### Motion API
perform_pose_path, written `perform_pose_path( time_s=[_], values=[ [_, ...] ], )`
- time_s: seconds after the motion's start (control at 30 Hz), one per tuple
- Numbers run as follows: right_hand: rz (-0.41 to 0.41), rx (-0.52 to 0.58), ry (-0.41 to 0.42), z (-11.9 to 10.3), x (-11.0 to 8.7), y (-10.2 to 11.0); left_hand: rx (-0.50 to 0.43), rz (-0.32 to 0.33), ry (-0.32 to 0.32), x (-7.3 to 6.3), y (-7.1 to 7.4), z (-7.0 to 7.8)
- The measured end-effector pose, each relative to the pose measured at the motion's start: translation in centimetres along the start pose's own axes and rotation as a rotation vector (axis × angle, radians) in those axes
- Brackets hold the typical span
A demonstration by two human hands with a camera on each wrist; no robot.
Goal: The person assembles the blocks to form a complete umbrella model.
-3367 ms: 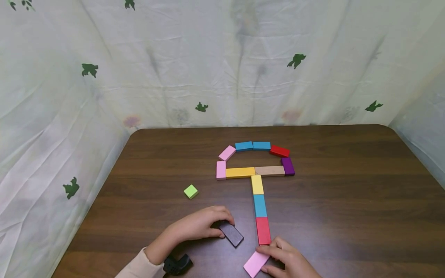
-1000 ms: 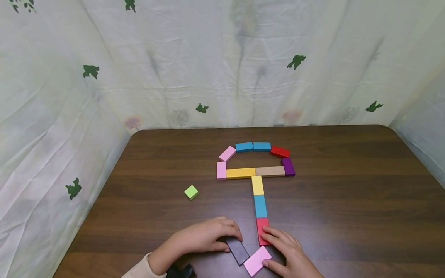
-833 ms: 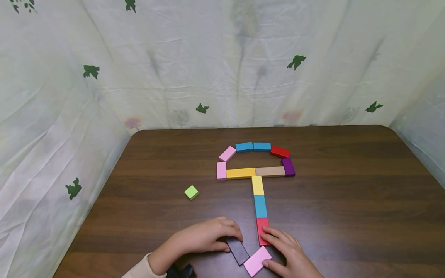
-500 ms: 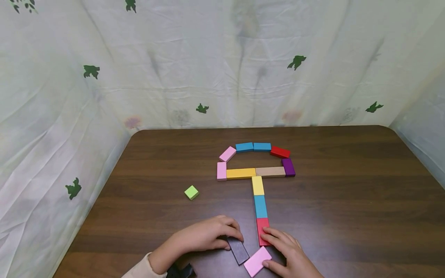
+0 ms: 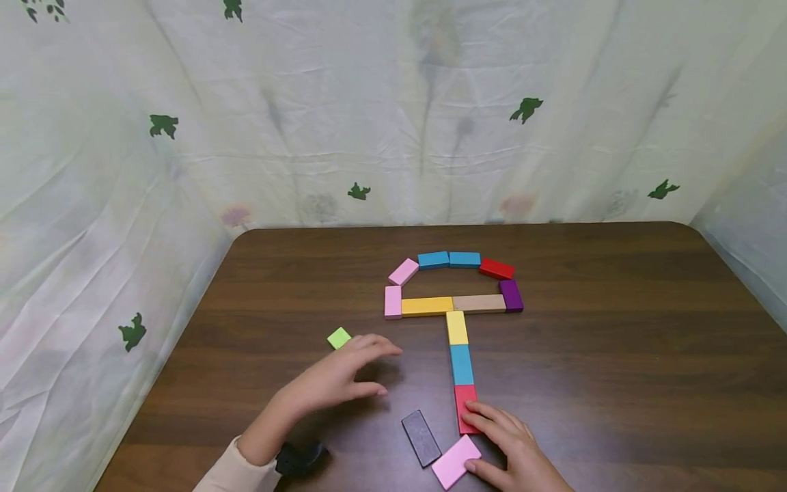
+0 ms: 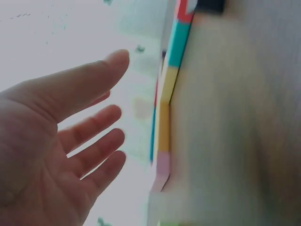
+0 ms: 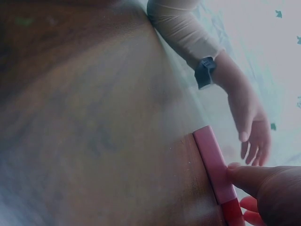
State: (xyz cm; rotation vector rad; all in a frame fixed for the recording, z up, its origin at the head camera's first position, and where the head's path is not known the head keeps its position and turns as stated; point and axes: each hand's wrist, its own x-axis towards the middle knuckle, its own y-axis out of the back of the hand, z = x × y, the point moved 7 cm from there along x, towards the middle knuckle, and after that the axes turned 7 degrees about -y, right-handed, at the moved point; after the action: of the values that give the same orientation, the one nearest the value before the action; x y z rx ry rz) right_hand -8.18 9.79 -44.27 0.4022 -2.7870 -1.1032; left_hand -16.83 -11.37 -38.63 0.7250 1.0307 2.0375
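Note:
My left hand [image 5: 335, 376] hovers over the table with its fingers spread and nothing in them, as the left wrist view also shows. Its knuckles overlap a small light green block [image 5: 337, 337] in the head view. To its lower right lies a dark grey block [image 5: 421, 439], one corner right at a slanted pink block [image 5: 456, 462]. The fingers of my right hand [image 5: 515, 447] rest on a red block [image 5: 464, 398], while its thumb touches the pink block. In the right wrist view, that thumb lies against the pink block's side [image 7: 214, 162].
A yellow block [image 5: 457, 328] and a teal block [image 5: 461, 365] continue the column above the red one. Beyond stands a closed outline of blocks: orange-yellow [image 5: 427, 307], tan [image 5: 479, 303], purple [image 5: 511, 296], red, blue and pink. A white patterned cloth [image 5: 393, 137] hangs behind the table.
My left hand slid the dark block toward the pink one, let it go, then lifted away up and left. My right hand shifted its fingers from the pink block onto the red one.

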Motion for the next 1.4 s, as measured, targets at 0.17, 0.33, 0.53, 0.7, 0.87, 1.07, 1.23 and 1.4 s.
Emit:
perform_pose_path(
  time_s=[0.17, 0.33, 0.53, 0.7, 0.87, 1.07, 1.23, 1.4],
  values=[
    [-0.006, 0.006, -0.005, -0.1, -0.1, 0.1, 0.042, 0.099, 0.069, -0.9, 2.4, -2.1],
    [-0.016, 0.021, -0.016, -0.1, -0.1, 0.1, 0.046, 0.164, 0.175, -2.0, 4.0, -4.5],
    [-0.014, 0.02, -0.017, -0.1, 0.0, 0.1, 0.033, 0.158, 0.264, -3.2, 4.1, -7.0],
    [0.055, -0.032, 0.058, -0.2, -0.2, 0.2, -0.004, 0.139, 0.326, -3.7, 3.5, -8.2],
    [0.056, -0.037, 0.073, -0.4, -0.3, 0.3, 0.006, 0.115, 0.343, -3.7, 2.8, -8.9],
    [0.023, -0.013, 0.046, -0.3, -0.2, 0.1, 0.038, 0.102, 0.322, -3.6, 2.6, -8.8],
    [0.045, -0.028, 0.065, -0.3, -0.3, 0.2, 0.06, 0.122, 0.311, -3.4, 2.9, -8.3],
    [0.036, -0.015, 0.054, -0.3, -0.3, 0.2, 0.057, 0.145, 0.295, -2.8, 3.0, -7.2]
  ],
)
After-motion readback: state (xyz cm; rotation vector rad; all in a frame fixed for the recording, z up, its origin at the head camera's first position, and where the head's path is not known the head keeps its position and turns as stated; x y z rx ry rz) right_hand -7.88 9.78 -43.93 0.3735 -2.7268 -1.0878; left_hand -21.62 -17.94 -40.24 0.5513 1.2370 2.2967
